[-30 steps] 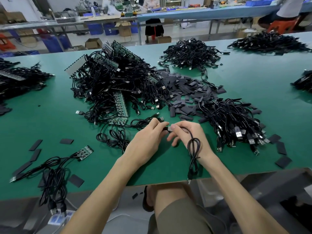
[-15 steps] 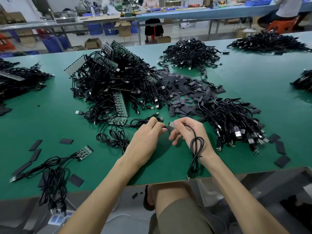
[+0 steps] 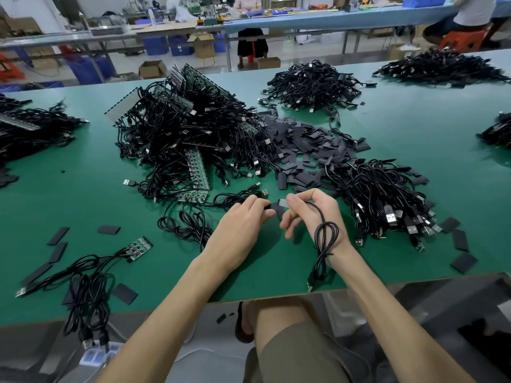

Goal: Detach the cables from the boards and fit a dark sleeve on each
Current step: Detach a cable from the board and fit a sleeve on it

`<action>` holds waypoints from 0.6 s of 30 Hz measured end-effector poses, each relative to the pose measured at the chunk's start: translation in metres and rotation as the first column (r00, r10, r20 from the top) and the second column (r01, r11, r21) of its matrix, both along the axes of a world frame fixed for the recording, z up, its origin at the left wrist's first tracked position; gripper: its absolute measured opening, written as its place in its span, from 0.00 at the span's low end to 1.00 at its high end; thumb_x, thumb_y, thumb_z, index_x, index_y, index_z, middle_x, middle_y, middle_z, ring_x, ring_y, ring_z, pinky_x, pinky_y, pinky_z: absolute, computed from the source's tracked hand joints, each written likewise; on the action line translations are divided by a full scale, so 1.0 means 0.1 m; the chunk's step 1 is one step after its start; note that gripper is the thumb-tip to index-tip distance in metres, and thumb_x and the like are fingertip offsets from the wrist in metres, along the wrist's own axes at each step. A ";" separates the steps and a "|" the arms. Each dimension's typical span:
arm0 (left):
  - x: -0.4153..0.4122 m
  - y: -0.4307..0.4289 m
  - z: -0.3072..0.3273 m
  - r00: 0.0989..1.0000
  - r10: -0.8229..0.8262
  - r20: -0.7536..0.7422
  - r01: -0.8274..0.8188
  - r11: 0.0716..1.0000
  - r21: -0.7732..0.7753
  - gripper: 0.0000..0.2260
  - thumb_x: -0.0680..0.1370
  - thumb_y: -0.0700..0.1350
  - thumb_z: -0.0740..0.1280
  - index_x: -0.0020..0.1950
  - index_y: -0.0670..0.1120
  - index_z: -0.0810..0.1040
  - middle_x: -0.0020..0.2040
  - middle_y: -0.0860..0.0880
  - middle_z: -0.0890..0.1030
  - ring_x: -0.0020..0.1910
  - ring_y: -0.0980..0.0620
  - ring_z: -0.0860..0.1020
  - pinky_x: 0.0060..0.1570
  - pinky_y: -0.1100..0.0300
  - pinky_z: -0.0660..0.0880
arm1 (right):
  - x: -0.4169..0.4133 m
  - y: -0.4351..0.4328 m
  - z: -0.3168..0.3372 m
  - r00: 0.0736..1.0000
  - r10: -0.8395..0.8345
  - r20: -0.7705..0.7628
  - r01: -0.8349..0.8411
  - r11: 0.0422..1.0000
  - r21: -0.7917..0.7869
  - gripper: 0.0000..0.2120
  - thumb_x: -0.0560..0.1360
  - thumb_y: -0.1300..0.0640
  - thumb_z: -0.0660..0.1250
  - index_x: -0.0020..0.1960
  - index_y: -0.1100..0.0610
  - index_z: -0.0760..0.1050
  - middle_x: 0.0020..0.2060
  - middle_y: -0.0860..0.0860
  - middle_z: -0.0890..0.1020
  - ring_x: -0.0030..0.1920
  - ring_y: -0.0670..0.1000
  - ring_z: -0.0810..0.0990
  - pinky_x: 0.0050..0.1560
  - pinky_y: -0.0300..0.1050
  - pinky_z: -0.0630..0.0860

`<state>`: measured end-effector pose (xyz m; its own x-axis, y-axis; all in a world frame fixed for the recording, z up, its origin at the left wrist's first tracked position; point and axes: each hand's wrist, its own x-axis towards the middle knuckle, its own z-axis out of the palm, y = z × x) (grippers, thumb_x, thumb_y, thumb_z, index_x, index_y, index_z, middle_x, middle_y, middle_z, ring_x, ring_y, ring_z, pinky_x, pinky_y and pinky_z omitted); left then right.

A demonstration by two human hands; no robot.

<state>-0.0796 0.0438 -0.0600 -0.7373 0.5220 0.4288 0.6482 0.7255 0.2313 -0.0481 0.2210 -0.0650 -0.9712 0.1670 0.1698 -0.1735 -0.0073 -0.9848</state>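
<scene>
At left hand (image 3: 240, 230), sleeve (image 3: 273, 208) partly hidden, cable (image 3: 324, 254) in right hand (image 3: 312, 214)

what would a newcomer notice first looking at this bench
A big tangle of black cables and green boards fills the middle left of the table. In front, the left hand and right hand meet over a sleeve and a looped cable. A sleeve pile lies just behind them.

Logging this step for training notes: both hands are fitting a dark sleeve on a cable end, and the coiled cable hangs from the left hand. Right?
Not quite. The head view shows the coiled cable hanging from the right hand, not the left hand. The rest holds: both hands meet at the dark sleeve.
</scene>
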 end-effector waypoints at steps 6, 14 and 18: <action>-0.02 0.00 -0.01 1.000 -0.010 -0.012 0.010 1.000 0.011 0.13 0.85 0.47 0.60 0.60 0.38 0.77 0.51 0.43 0.78 0.41 0.40 0.76 0.44 0.52 0.70 | 0.03 -0.02 0.03 0.999 0.024 -0.024 -0.025 0.999 -0.033 0.09 0.83 0.59 0.66 0.50 0.65 0.71 0.25 0.63 0.79 0.22 0.58 0.75 0.31 0.49 0.76; -0.01 -0.01 0.01 0.999 -0.025 -0.048 0.027 0.999 0.025 0.09 0.84 0.43 0.63 0.56 0.38 0.79 0.48 0.42 0.79 0.39 0.40 0.76 0.43 0.56 0.65 | 0.04 -0.02 0.05 0.999 0.041 -0.009 -0.041 0.999 -0.028 0.09 0.83 0.59 0.65 0.50 0.65 0.70 0.25 0.57 0.80 0.17 0.55 0.69 0.26 0.45 0.72; -0.01 0.00 0.02 0.999 -0.017 -0.037 0.019 0.999 0.031 0.10 0.84 0.43 0.63 0.57 0.38 0.79 0.50 0.42 0.79 0.40 0.39 0.75 0.44 0.55 0.66 | 0.04 -0.02 0.05 0.998 0.057 0.003 -0.056 0.998 -0.020 0.09 0.84 0.59 0.64 0.51 0.66 0.70 0.26 0.57 0.80 0.17 0.54 0.68 0.26 0.46 0.72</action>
<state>-0.0802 0.0434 -0.0576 -0.7113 0.5208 0.4720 0.6696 0.7064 0.2296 -0.0438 0.2192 -0.0596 -0.9798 0.1152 0.1636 -0.1687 -0.0368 -0.9850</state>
